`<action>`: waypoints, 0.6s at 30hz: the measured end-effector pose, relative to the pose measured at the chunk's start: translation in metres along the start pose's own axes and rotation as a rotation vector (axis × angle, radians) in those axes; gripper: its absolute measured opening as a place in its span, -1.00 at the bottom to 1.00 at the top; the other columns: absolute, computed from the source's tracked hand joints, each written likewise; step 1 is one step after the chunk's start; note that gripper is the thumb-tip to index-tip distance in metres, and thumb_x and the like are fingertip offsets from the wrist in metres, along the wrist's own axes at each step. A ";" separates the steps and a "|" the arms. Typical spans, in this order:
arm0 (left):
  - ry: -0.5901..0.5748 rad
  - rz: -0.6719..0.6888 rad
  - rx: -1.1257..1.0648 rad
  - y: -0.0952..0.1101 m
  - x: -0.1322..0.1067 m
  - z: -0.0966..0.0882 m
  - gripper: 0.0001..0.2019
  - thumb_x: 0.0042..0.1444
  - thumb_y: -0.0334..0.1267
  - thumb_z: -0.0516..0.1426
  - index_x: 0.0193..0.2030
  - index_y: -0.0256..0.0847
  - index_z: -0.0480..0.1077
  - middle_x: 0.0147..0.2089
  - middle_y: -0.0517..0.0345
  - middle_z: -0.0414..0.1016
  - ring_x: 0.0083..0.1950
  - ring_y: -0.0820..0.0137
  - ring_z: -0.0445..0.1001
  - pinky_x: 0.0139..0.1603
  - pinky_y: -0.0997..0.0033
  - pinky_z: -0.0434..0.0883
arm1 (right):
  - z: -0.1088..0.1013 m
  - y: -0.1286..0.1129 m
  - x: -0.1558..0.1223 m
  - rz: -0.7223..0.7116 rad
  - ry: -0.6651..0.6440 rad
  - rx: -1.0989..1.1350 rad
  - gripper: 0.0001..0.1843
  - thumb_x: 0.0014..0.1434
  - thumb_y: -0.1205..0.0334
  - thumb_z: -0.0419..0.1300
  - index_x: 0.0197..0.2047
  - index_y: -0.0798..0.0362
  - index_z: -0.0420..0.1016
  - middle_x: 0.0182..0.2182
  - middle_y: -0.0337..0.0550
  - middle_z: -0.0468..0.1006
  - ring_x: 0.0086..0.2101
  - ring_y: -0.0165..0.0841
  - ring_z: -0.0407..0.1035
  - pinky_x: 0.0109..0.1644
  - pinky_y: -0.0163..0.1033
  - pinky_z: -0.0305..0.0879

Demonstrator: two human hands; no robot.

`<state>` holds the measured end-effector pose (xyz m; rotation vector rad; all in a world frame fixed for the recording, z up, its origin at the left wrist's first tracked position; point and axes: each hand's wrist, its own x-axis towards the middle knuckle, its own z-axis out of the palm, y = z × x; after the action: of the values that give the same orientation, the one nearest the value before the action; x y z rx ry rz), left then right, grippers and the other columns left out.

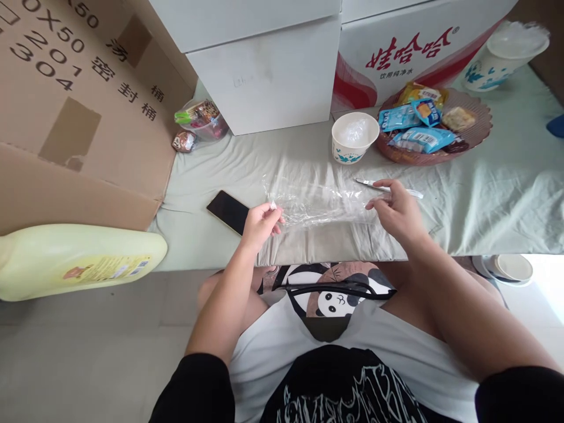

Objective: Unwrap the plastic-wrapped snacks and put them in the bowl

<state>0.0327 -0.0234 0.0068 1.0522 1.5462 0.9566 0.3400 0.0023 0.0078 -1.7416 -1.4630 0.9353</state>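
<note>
Fingers of your left hand [259, 226] and right hand [399, 214] pinch opposite ends of a clear crinkled plastic film [321, 205].

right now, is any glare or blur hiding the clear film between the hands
Head view: soft even light, sharp focus; the clear film pinched by the left hand and right hand shows only by faint sheen and wrinkles; floor at lower right is blown out white.

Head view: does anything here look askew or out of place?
The big yellow jug lies on its side at the picture's left. The clear plastic film held between left hand and right hand is crinkled.
</note>
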 end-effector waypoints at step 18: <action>0.196 0.249 0.965 -0.003 -0.008 -0.004 -0.38 0.06 -0.38 0.23 0.31 -0.12 0.35 0.14 -0.11 0.44 0.23 0.05 0.47 0.22 0.05 0.45 | 0.031 0.001 -0.009 -0.870 0.166 -0.404 -0.74 0.26 0.21 0.19 0.02 -0.07 0.48 -0.04 -0.03 0.58 -0.01 -0.11 0.47 0.10 0.04 0.35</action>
<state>0.0297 -0.0319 0.0070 1.8877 2.1410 0.4368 0.3127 -0.0056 -0.0082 -1.1570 -2.1068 0.0381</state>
